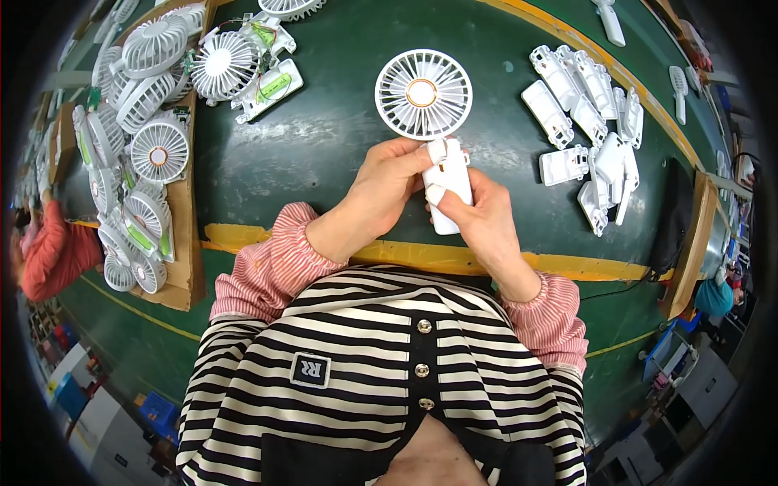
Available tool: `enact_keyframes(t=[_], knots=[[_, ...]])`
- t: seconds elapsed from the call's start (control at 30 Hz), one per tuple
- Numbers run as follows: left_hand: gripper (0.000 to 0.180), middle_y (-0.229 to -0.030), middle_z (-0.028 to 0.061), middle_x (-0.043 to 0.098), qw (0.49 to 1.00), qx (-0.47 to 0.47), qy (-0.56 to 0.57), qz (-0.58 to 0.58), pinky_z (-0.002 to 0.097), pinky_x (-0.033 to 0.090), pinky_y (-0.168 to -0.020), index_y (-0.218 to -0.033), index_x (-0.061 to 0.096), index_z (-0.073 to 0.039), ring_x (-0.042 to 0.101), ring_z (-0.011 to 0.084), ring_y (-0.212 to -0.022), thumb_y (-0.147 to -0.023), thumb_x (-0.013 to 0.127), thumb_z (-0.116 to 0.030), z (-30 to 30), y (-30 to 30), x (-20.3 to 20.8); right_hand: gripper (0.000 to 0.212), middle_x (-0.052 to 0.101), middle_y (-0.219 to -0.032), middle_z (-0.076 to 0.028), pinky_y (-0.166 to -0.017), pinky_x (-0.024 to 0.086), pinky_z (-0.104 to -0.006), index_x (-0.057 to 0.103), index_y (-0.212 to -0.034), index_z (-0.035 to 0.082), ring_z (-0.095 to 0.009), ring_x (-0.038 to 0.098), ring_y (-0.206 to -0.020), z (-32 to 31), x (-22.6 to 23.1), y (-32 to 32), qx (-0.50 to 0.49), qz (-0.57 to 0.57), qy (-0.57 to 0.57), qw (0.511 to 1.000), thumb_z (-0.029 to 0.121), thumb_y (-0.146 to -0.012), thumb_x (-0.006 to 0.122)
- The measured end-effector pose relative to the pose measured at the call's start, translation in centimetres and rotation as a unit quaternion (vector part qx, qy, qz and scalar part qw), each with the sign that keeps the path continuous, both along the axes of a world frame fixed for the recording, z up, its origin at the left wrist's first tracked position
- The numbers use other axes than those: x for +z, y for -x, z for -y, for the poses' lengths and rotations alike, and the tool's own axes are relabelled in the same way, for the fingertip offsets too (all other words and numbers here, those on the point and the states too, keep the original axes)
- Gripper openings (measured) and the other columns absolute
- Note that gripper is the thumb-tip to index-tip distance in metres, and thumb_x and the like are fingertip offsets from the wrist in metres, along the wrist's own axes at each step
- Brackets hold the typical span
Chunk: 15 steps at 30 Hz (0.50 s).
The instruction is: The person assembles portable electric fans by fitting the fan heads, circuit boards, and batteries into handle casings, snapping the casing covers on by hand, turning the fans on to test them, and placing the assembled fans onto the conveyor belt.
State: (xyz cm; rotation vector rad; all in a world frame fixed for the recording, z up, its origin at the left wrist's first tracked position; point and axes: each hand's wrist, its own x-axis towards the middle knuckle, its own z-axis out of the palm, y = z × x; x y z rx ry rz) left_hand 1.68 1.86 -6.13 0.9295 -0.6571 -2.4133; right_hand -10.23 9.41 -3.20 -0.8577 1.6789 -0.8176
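Observation:
A white handheld fan (452, 194) is held between my two hands, its round slatted head (423, 94) pointing away from me over the green table. My left hand (389, 178) grips it near the neck, with the thumb pressed on the top of the handle. My right hand (485, 212) wraps the handle's right side, its thumb lying across the front. Most of the fingers behind the handle are hidden. The head has an orange ring at its centre.
White plastic handle shells (579, 105) lie heaped at the right. Several fan heads fill a cardboard box (183, 243) at the left. Beside it lie fan assemblies with green parts (271, 85). A person in a red sleeve (58, 251) is at the far left. Yellow tape (600, 266) edges the table (300, 162).

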Motion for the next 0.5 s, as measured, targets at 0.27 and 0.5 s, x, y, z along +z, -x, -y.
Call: enact_keyframes(t=[0.27, 0.5], knots=[[0.034, -0.108, 0.0144, 0.057, 0.998, -0.032, -0.023, -0.039, 0.0314, 0.045, -0.085, -0.111, 0.051, 0.004, 0.056, 0.0187, -0.097, -0.086, 0.052, -0.019, 0.0, -0.1, -0.1, 0.024, 0.060, -0.079, -0.010, -0.057, 0.049, -0.0256, 0.055, -0.093, -0.004, -0.015, 0.060, -0.065, 0.7, 0.5, 0.0, -0.091, 0.223, -0.037, 0.970, 0.006, -0.073, 0.062], [0.031, -0.107, 0.0148, 0.058, 0.999, 0.000, 0.024, -0.044, 0.0299, 0.045, -0.086, -0.111, 0.051, 0.004, 0.056, 0.0177, -0.097, -0.087, 0.051, -0.017, -0.4, 0.0, 0.1, 0.023, 0.060, -0.077, -0.007, -0.054, 0.046, -0.0227, 0.056, -0.089, -0.003, -0.012, 0.057, -0.060, 1.1, 0.5, -0.8, -0.091, 0.137, -0.009, 0.986, 0.005, -0.069, 0.063]])
